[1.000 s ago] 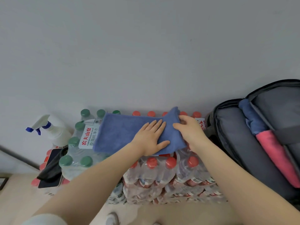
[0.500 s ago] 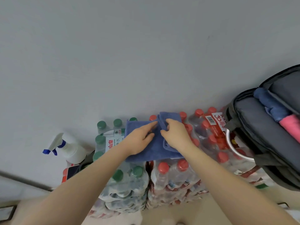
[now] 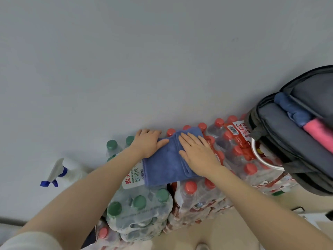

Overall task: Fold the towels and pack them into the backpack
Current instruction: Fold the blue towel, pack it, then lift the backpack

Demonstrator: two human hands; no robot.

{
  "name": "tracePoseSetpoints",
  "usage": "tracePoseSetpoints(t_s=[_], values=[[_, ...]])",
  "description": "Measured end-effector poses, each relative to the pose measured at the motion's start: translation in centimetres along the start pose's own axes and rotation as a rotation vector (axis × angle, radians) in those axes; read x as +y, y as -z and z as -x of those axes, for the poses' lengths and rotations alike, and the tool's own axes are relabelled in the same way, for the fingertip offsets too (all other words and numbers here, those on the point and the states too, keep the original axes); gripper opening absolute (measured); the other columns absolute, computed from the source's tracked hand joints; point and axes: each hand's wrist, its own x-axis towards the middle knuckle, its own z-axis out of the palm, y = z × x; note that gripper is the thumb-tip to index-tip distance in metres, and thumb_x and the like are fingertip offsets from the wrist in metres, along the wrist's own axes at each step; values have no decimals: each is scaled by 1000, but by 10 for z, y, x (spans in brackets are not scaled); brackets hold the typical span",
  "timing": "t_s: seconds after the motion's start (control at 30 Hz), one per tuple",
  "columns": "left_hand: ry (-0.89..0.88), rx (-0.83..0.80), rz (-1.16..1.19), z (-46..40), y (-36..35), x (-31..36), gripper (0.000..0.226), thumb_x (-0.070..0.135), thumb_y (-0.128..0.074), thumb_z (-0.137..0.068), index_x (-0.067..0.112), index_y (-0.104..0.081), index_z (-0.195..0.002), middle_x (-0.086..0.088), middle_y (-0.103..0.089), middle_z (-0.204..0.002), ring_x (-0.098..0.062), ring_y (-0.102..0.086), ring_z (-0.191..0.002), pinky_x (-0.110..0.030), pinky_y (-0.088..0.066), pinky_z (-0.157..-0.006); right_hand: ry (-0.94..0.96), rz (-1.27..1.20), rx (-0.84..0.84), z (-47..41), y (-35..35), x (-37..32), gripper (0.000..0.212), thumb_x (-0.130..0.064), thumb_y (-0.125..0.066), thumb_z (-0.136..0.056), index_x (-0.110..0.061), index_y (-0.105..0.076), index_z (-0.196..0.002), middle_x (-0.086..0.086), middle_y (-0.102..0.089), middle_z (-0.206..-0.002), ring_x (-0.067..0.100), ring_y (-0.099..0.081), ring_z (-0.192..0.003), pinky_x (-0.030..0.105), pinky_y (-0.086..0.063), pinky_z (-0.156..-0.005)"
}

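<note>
Folded blue microfibre towel (image 3: 167, 165), soft, light and floppy, flat atop shrink-wrapped water-bottle packs (image 3: 198, 199), pressed under flat left hand (image 3: 148, 143) and right hand (image 3: 197, 153); probably best pinched along folded edges.

Towel (image 3: 167, 159) plain blue. Backpack (image 3: 281, 141) grey with black trim, blue roll (image 3: 292, 109) and pink roll (image 3: 319, 132) inside. Bottle caps green (image 3: 138, 202) on the left pack, red (image 3: 191, 186) on the right; sprayer (image 3: 59, 174) white with blue nozzle; wall (image 3: 144, 60) pale grey.
</note>
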Motion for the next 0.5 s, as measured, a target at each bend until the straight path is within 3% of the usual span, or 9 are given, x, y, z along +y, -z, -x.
tracePoseSetpoints(t_s=[0.1,0.17,0.3,0.43,0.5], values=[[52,-34,33,-11,13,-4,49,61,-38,-88,19,-60,-101,-5,-61,-110,-26,-40,-120,-42,-22,-105,-16,-29,-12,-5,-5,0,76,-57,5,-83,-19,-1,-149,-4,-3,-158,12,0,-146,35,3,-117],[79,-105,56,-13,25,-5,43,61,-52,-81,18,-59,-75,-1,-61,-87,-25,-50,-104,-39,-31,-94,-3,-17,2,-5,-8,1,90,-57,16,-69,-19,0,-149,-5,-3,-158,12,1,-146,35,5,-117],[128,-356,262,-1,44,-14,33,39,-73,-73,14,-65,-92,-5,-68,-97,-25,-62,-89,-34,-48,-83,14,-14,28,-6,-15,6,102,-68,32,-66,-18,-1,-149,-4,-3,-158,13,1,-146,34,6,-116],[241,-299,524,26,43,-23,27,28,-73,-76,9,-64,-92,-6,-64,-76,-20,-57,-66,-27,-47,-66,10,-16,52,-7,-18,5,113,-65,42,-57,-17,-4,-149,-3,-7,-158,14,-4,-146,34,4,-116],[264,-266,665,39,38,-21,20,21,-71,-79,11,-62,-93,-5,-64,-75,-19,-59,-65,-27,-49,-64,5,-12,61,-7,-19,4,113,-65,42,-57,-17,-4,-149,-2,-6,-158,14,-3,-146,34,4,-116]])
